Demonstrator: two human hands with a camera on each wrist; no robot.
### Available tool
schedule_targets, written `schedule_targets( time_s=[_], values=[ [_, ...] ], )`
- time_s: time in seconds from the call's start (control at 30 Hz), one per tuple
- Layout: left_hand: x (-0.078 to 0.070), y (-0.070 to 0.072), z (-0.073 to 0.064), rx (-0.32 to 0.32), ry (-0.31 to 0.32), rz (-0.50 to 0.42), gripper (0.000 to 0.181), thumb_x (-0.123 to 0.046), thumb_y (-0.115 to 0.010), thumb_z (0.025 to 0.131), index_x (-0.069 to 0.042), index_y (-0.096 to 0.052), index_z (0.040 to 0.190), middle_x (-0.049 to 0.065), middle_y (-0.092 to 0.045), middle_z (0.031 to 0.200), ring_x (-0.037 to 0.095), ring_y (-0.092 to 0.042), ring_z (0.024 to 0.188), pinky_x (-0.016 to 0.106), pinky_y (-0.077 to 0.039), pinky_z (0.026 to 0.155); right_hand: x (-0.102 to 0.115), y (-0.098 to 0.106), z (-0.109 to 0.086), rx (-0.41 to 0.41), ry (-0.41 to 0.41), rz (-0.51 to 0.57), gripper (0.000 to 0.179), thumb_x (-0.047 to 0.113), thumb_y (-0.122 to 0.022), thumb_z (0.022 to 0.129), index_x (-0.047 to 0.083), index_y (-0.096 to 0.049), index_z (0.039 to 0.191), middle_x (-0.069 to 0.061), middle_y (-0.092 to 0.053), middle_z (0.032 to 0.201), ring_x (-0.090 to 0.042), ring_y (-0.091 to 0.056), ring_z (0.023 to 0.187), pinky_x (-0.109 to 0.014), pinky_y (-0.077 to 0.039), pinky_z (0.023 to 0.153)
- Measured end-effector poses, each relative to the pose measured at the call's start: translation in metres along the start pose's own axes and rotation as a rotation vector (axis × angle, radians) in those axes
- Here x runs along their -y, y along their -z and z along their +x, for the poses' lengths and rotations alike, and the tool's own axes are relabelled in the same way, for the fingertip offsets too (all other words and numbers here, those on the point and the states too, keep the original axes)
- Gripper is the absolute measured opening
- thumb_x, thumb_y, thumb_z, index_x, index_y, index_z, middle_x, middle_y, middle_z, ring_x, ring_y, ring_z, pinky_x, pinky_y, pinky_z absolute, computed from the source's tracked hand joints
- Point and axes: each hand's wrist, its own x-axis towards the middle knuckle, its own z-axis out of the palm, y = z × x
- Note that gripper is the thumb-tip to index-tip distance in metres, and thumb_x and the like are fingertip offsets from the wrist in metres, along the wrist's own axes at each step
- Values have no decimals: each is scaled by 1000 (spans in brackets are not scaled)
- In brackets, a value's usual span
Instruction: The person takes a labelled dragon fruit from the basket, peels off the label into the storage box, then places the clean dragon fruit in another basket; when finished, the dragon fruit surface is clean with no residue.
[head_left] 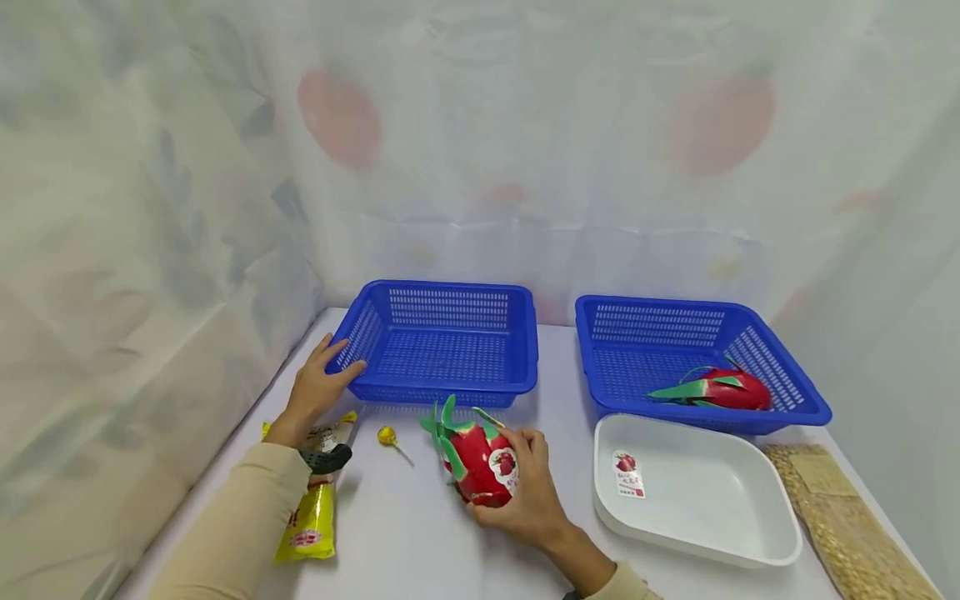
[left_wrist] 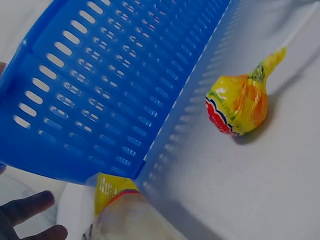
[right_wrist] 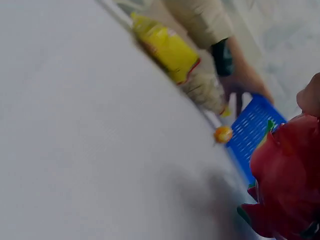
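My right hand (head_left: 531, 493) grips a red dragon fruit (head_left: 476, 467) with green leaf tips and a round sticker, over the middle of the table. In the right wrist view the same fruit (right_wrist: 290, 175) fills the right edge, with shadow on the table below it. My left hand (head_left: 318, 383) is at the left front corner of the left blue basket (head_left: 442, 392), its fingers spread at the rim. Beside that basket lies a yellow-wrapped lollipop (head_left: 387, 436). A yellow snack bag (head_left: 307, 525) lies partly hidden under the left forearm.
On the right, another blue basket (head_left: 652, 304) holds a second dragon fruit (head_left: 738, 390). In front of it stands a white tub (head_left: 697, 500) bearing a dragon fruit label. A clear bag of pale grains or nuts (head_left: 862, 533) lies along the right edge. Printed curtains surround the table.
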Motion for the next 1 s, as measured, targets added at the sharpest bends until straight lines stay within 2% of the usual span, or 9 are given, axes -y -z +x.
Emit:
schedule_targets(
  time_s=[0.13,0.27,0.4,0.57,0.63,0.7,0.8,0.9,1.0],
  values=[
    [-4,1,-3,-32,-24,13,84,-57,-60,89,-9,-32,151,12,-10,160,42,-9,142,67,-16,104,-10,0,-3,-1,18,8,90,27,-91,53,15,-50,132,-1,-36,122,-17,-45,110,-33,-52,82],
    [-13,5,-10,-108,-54,21,79,-53,-61,90,-10,-34,151,11,-13,159,41,-13,142,67,-17,104,-16,3,-2,25,48,45,92,25,-91,53,16,-50,134,0,-36,123,-17,-45,109,-32,-52,80],
    [-26,11,-20,-171,-140,18,74,-45,-66,89,-8,-38,148,11,-18,158,41,-16,141,69,-19,102,-20,5,-3,52,69,53,93,29,-91,53,16,-49,135,2,-36,123,-17,-44,110,-33,-52,81],
    [-47,17,-37,-183,-259,15,73,-38,-71,87,-11,-40,148,7,-20,158,39,-17,141,72,-18,100,-26,6,-8,72,101,56,95,33,-92,55,15,-47,136,1,-36,125,-19,-45,111,-34,-52,82],
    [-58,17,-46,-155,-303,-11,73,-34,-73,86,-14,-40,149,4,-20,158,37,-16,142,73,-16,99,-28,7,-10,88,117,58,95,35,-92,55,17,-45,136,1,-35,126,-19,-45,112,-34,-52,84],
    [-71,12,-55,-101,-367,-39,75,-30,-75,85,-17,-39,149,2,-22,158,35,-17,142,73,-17,99,-30,7,-11,99,136,65,95,35,-92,56,19,-44,137,-1,-35,127,-21,-45,113,-35,-52,84],
    [-93,-4,-70,49,-468,-58,80,-31,-77,82,-23,-37,150,1,-25,157,33,-20,141,72,-20,99,-32,9,-12,102,155,70,96,35,-92,56,23,-42,137,0,-35,127,-21,-45,114,-34,-52,84],
    [-113,-23,-81,193,-589,-34,84,-39,-79,80,-27,-35,151,-2,-26,156,29,-23,140,68,-27,99,-33,9,-11,82,184,65,96,35,-93,56,18,-44,137,-2,-36,126,-21,-45,113,-35,-52,83],
    [-128,-35,-88,268,-660,-29,90,-45,-80,76,-29,-34,151,-6,-25,156,25,-24,140,64,-31,99,-33,8,-9,76,199,54,96,35,-92,57,14,-44,137,-2,-37,126,-21,-45,114,-36,-52,84]
  ],
)
